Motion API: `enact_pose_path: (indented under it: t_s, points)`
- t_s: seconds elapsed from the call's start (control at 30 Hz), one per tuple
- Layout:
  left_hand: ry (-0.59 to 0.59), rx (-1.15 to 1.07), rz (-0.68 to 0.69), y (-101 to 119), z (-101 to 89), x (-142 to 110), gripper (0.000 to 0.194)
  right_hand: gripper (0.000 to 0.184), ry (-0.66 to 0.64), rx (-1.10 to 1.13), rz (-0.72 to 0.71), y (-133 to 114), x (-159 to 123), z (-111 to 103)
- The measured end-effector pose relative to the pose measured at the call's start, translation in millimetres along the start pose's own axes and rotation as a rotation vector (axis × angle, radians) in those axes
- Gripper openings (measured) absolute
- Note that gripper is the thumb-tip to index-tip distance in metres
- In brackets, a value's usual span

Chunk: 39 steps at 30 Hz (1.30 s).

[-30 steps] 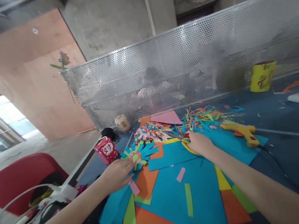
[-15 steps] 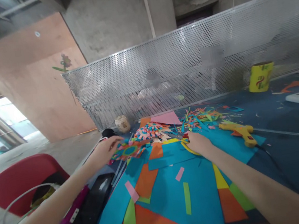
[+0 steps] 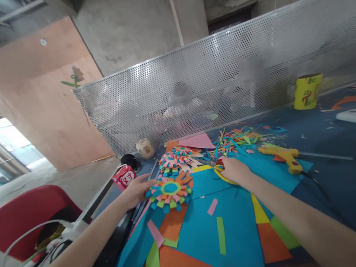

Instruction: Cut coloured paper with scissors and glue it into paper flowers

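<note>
Fingers of my left hand [image 3: 135, 192] meet the left edge of the paper flower [image 3: 171, 188]; from here I cannot tell whether they pinch it. It sits over coloured sheets [image 3: 237, 231]. My right hand [image 3: 236, 169] grips yellow-handled scissors [image 3: 219, 171], left of the glue gun [image 3: 281, 153].

White daylight glares through the left-hand opening [image 3: 7, 132], the concrete wall [image 3: 128, 25] sits dim, perforated partition [image 3: 209, 73] glints, and wide-angle distortion stretches the edges.
</note>
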State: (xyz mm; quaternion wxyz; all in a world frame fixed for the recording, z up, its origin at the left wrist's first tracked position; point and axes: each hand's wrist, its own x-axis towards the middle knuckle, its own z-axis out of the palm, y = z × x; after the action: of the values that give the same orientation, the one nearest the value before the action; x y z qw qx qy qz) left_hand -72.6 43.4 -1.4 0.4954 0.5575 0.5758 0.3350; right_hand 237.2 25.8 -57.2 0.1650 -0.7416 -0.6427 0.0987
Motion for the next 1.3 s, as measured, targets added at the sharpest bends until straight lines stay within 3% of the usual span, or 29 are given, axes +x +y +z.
enact_pose_path:
  t_s: [0.1, 0.2, 0.37, 0.53, 0.73, 0.83, 0.93, 1.0, 1.07, 1.17, 1.3]
  points:
    - [0.014, -0.066, 0.033, -2, 15.0, 5, 0.057, 0.033, -0.003, 0.005, 0.004, 1, 1, 1]
    - [0.056, -0.121, 0.127, 13, 16.8, 9, 0.057, 0.034, -0.006, 0.011, 0.009, 2, 3, 1]
    - [0.094, -0.251, 0.293, 36, -0.5, 15, 0.052, 0.031, -0.004, 0.029, -0.004, 2, 3, 0]
    - [0.156, -0.361, 0.348, 44, -15.0, 21, 0.040, 0.035, 0.022, 0.034, -0.046, -2, -4, -6]
    - [0.038, -0.316, 0.352, 51, -5.6, 17, 0.044, 0.027, 0.141, 0.101, -0.157, -13, -15, -17]
    - [-0.067, -0.257, 0.371, 53, 10.5, 10, 0.044, 0.036, 0.101, 0.519, -0.262, -23, -21, -21]
    - [-0.157, -0.217, 0.404, 57, 31.8, 3, 0.043, 0.046, -0.172, 1.085, -0.267, -31, -30, -23]
    - [-0.224, -0.197, 0.434, 62, 45.8, 0, 0.046, 0.045, -0.332, 1.249, -0.249, -34, -36, -25]
    - [-0.254, -0.237, 0.429, 68, 56.6, -2, 0.045, 0.042, -0.413, 1.363, -0.227, -34, -40, -26]
    - [-0.213, -0.424, 0.343, 72, 63.2, -2, 0.037, 0.039, -0.359, 1.522, -0.152, -34, -42, -29]
    - [-0.295, -0.453, 0.132, 60, 57.1, 0, 0.037, 0.035, -0.195, 1.592, -0.143, -32, -38, -31]
